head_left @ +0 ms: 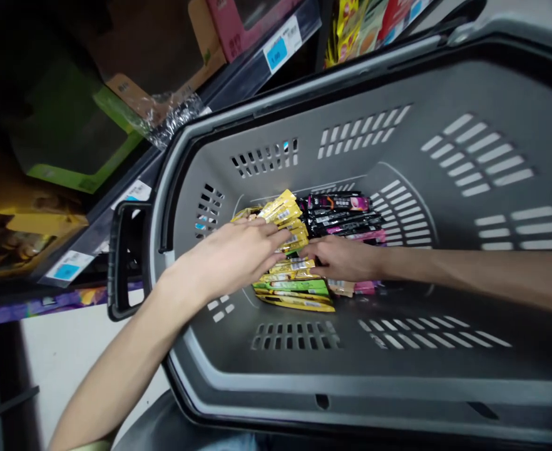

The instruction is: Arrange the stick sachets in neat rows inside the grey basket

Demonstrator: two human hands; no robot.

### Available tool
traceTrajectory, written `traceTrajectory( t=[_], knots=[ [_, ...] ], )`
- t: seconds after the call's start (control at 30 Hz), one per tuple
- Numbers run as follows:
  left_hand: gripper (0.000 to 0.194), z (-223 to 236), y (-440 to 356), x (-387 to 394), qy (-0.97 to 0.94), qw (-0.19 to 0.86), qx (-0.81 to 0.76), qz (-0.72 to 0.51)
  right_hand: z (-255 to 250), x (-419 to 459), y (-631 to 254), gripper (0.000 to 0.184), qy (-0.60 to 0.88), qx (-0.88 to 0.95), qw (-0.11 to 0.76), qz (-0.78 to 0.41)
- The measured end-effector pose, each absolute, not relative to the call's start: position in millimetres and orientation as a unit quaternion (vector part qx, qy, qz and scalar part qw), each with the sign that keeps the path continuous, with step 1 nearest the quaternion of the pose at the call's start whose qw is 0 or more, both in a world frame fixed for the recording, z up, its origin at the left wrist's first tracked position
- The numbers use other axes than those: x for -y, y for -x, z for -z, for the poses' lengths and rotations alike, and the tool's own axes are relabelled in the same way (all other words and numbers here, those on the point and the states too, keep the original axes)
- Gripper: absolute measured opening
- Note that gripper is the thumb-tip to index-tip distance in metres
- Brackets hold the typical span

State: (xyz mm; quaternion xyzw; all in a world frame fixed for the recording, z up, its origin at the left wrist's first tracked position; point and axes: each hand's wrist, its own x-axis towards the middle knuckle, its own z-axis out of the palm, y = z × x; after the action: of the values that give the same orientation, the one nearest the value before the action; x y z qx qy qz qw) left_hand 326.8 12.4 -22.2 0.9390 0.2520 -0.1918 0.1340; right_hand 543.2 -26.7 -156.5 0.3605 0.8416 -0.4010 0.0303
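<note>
A deep grey plastic shopping basket (445,382) holds slim snack packets in rows on its floor. My left hand (231,254) reaches in over the yellow packets (283,210), fingers stretched out and lying across them. My right hand (344,257) comes in from the right, its fingertips touching the ends of the yellow packets near the middle. Its thumb and fingers look apart, though they partly hide what is between them. A green packet (299,287) lies among the yellow ones. Black and pink packets (339,213) lie beyond my right hand.
The basket's black handle (116,263) sticks out at the left. Dark store shelves with blue-and-white price tags (283,45) run along the upper left, holding a green open display box (88,175). Yellow and red bags (365,28) stand behind the basket's far rim.
</note>
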Motion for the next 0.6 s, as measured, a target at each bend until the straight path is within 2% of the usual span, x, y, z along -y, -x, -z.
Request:
traceTrajectory(
  t=[0.2,0.33,0.5,0.6],
  knots=[
    [0.032,25,-323,-13,-0.935,0.124,-0.265,0.202,160,32,-545,0.031,-0.372,-0.829,0.041,0.415],
    [0.032,29,-321,-14,-0.934,0.136,-0.269,0.194,160,30,-546,0.025,-0.361,-0.83,0.021,0.424],
    [0.036,35,-317,-16,-0.928,0.151,-0.281,0.194,163,24,-546,0.007,-0.358,-0.828,0.013,0.432],
    [0.036,36,-315,-18,-0.925,0.163,-0.285,0.193,165,24,-547,0.006,-0.359,-0.826,0.0,0.436]
  ],
)
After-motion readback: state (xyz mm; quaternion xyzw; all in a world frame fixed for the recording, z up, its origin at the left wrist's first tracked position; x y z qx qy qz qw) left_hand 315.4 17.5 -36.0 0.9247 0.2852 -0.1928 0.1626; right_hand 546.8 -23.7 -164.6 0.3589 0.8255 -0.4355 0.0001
